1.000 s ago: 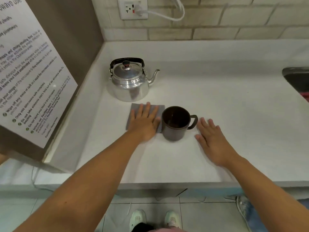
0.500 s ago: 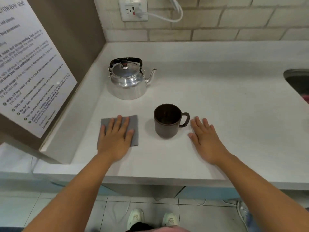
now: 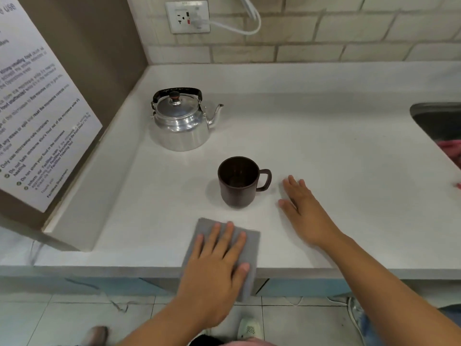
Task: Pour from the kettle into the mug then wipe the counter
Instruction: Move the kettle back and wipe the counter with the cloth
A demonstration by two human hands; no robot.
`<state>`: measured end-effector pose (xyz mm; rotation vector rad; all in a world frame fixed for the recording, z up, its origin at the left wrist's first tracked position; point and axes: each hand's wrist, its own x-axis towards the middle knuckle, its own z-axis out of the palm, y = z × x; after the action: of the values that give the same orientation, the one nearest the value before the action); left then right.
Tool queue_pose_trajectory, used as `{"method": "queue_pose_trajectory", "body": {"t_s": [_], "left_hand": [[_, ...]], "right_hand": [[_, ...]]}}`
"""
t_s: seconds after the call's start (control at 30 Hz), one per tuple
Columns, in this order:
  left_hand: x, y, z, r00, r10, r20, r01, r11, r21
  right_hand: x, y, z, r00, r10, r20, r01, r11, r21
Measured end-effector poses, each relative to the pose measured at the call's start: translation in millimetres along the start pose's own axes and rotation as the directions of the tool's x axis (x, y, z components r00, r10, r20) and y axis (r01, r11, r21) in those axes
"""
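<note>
One cloth (image 3: 250, 239) under left hand (image 3: 219, 265)

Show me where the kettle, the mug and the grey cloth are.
kettle (image 3: 180, 126): head view, on the shiny body below the lid.
mug (image 3: 237, 193): head view, on the dark outer wall.
grey cloth (image 3: 205, 227): head view, on the bare far-left corner.

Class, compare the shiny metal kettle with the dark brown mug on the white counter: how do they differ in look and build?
The shiny metal kettle is silver and reflective; the dark brown mug is matte. The kettle is lidded, with a knob; the mug stands open-topped. The kettle's black handle arches over its top, while the mug's loops from its side. Only the kettle has a spout. Both stand upright on the white counter, untouched by either hand.
</note>
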<state>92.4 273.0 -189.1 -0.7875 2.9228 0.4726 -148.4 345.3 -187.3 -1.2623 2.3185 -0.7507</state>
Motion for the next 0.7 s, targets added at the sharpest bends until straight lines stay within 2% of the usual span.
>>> {"method": "queue_pose_trajectory", "body": {"t_s": [0.07,0.13,0.23,0.33,0.43,0.47,0.53,0.6,0.7], "left_hand": [[17.9,26.8,6.5,0.988,0.154,0.015,-0.153,0.987,-0.04],[46.9,47.9,11.0,0.972,0.235,-0.005,-0.235,0.971,-0.05],[95.9,73.0,10.4,0.964,0.263,0.022,-0.26,0.961,-0.093],[135.3,82.6,-4.5,0.976,0.215,0.026,-0.208,0.965,-0.161],[130.8,72.1,-15.9,0.961,0.275,-0.024,-0.269,0.912,-0.309],[116.5,64.1,-17.6,0.943,0.33,-0.037,-0.32,0.874,-0.367],[79.5,39.7,-20.2,0.931,0.36,-0.059,-0.345,0.819,-0.458],[55.1,5.6,-27.5,0.969,0.224,-0.101,-0.245,0.84,-0.483],[54.0,-42.3,-45.6,0.975,-0.007,-0.223,-0.104,0.87,-0.482]], "right_hand": [[-14.6,2.6,-7.6,0.997,0.036,-0.071,-0.029,0.995,0.093],[-28.3,7.2,-14.6,0.992,0.059,-0.114,-0.041,0.988,0.151],[-39.5,10.4,-24.1,0.967,0.075,-0.244,-0.028,0.982,0.189],[-43.4,6.0,-25.0,0.919,0.081,-0.386,-0.005,0.981,0.194],[-44.2,2.4,-17.4,0.949,0.066,-0.307,0.002,0.977,0.214],[-43.8,4.8,-13.6,0.965,0.044,-0.258,-0.001,0.986,0.164],[-40.1,15.2,-8.8,0.985,0.02,-0.173,-0.036,0.995,-0.093],[-27.3,24.5,-12.1,0.984,0.057,-0.167,-0.113,0.93,-0.35],[14.5,31.2,-24.9,0.985,0.056,-0.165,-0.123,0.895,-0.428]]}}
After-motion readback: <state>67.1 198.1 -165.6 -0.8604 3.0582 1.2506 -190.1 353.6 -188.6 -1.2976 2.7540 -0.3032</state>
